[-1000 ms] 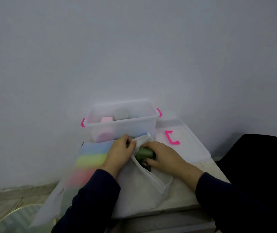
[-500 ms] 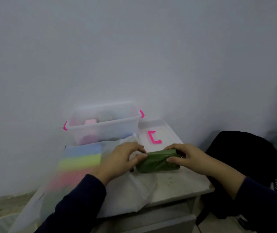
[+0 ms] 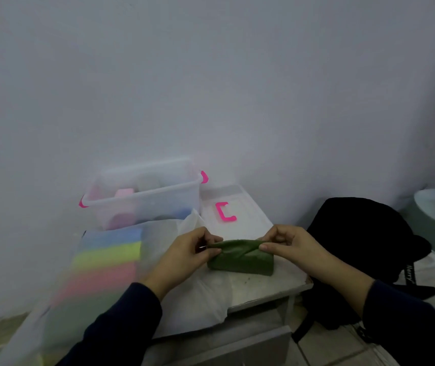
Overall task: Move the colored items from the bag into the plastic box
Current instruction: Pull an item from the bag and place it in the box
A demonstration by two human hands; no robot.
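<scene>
Left hand and right hand pinch opposite ends of green wrapped bundle, held over table edge beside white bag. Plastic box behind. Backpack strap lettering unreadable.

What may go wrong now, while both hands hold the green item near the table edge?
1. The left hand and right hand only pinch the top fold of the green item; the wrap might slip or open.
2. The white bag hangs over the table edge and may slide off.
</scene>
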